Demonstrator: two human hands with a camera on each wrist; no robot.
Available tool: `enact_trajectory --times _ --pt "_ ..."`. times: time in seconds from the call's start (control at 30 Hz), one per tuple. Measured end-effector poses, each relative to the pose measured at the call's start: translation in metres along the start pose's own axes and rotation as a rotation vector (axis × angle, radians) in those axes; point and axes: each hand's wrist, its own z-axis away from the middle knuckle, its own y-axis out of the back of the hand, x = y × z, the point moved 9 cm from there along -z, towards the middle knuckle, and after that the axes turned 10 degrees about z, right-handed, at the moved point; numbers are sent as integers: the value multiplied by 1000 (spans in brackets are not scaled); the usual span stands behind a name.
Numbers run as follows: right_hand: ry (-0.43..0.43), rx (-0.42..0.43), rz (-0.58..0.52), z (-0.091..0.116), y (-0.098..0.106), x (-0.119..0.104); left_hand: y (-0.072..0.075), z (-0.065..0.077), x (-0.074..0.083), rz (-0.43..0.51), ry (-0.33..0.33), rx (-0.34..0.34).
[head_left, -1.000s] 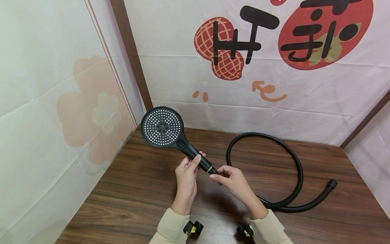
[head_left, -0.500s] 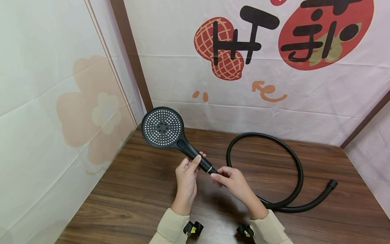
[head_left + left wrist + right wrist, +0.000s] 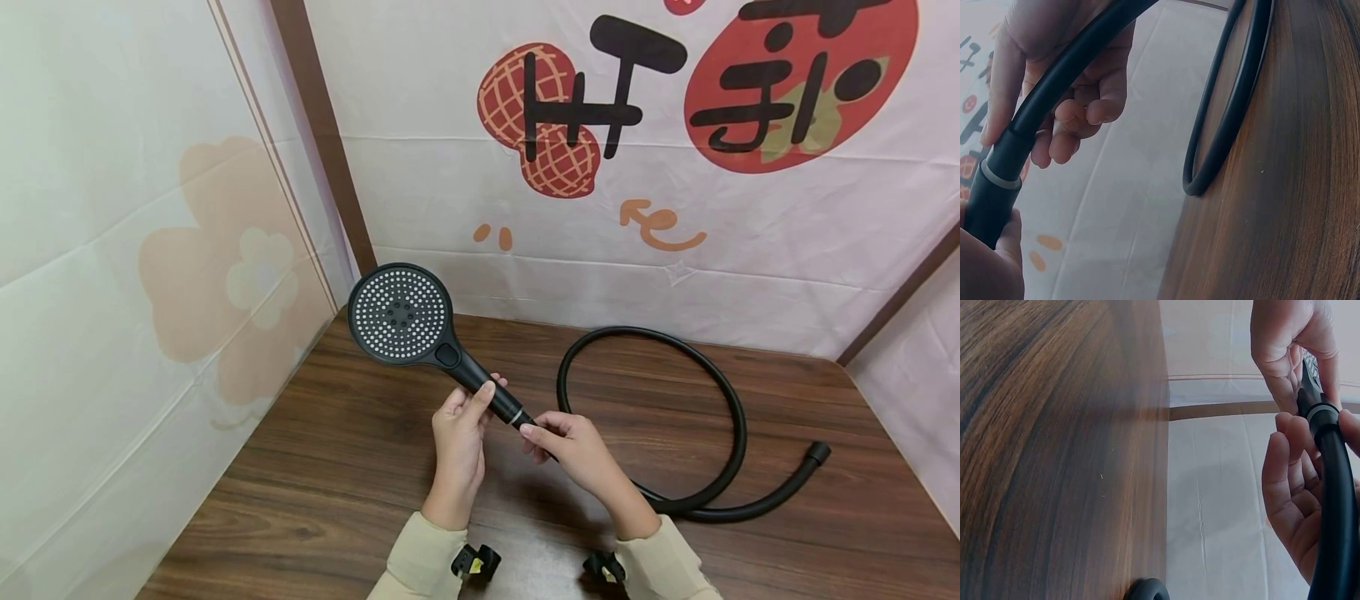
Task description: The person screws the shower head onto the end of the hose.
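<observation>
A black handheld shower head is raised over the table, its dotted spray face toward the head camera. My left hand grips its handle near the lower end, thumb on top. At the handle's tip, my right hand pinches the end fitting of a black shower hose between thumb and fingers. In the left wrist view the hose fitting lines up with the handle end, a pale ring showing at the joint. From there the hose bends away past the right palm.
Most of the hose lies looped on the dark wooden table, its free end pointing right. Printed fabric walls stand behind and at the sides. Each wrist carries a small black camera.
The right thumb and fingers have shifted slightly around the hose fitting. The left hand and the shower head stay nearly still.
</observation>
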Motion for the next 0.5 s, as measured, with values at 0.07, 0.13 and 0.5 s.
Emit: enact_trajectory --times 0.07,0.13,0.5 --pt "-2 -1 -3 0 0 0 0 0 0 3 3 0" --pt "-1 -3 -8 0 0 0 -1 1 0 7 5 -1" --pt "-12 35 -20 0 3 2 0 -1 -2 -8 14 -5"
